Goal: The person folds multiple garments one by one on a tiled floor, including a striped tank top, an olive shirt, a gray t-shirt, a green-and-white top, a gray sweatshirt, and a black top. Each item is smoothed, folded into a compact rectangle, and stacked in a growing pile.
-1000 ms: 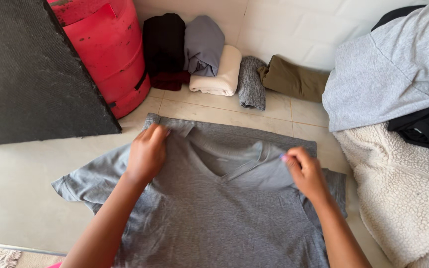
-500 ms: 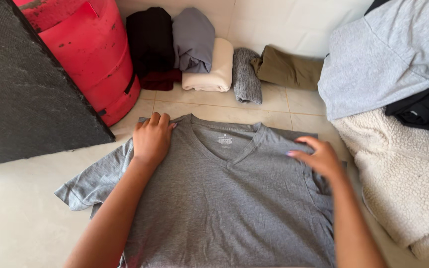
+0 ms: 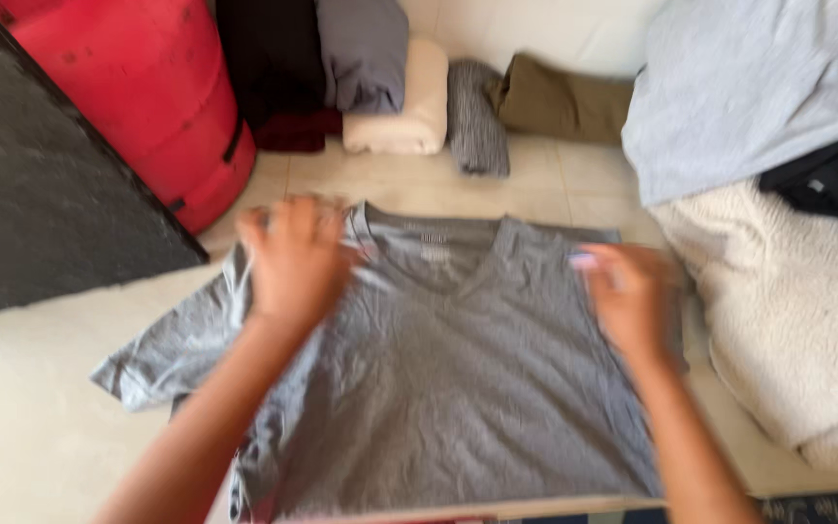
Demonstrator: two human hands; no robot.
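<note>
Your left hand lies palm down on the left shoulder of the grey V-neck T-shirt, fingers spread and flat on the cloth, pinching nothing. Motion blur softens the fingertips. Your right hand sits on the opposite shoulder, at the shirt's right edge; fingers loosely extended, but blur hides whether they pinch the fabric, so I cannot tell.

Shirt: spread front-up on the pale tiled floor, collar pointing away from you, neckline between your two hands. Its left sleeve trails out on the floor beyond and below your left hand, rumpled.

Beyond your left hand: red cylinder standing on the floor, with a dark slanted panel further out to that side.

Beyond both hands, against the wall: row of folded garments — dark one, grey one, cream roll, small grey knit, olive piece.

Outside your right hand: cream fleece blanket just beside the shirt's edge, a light blue-grey garment heaped above it.
</note>
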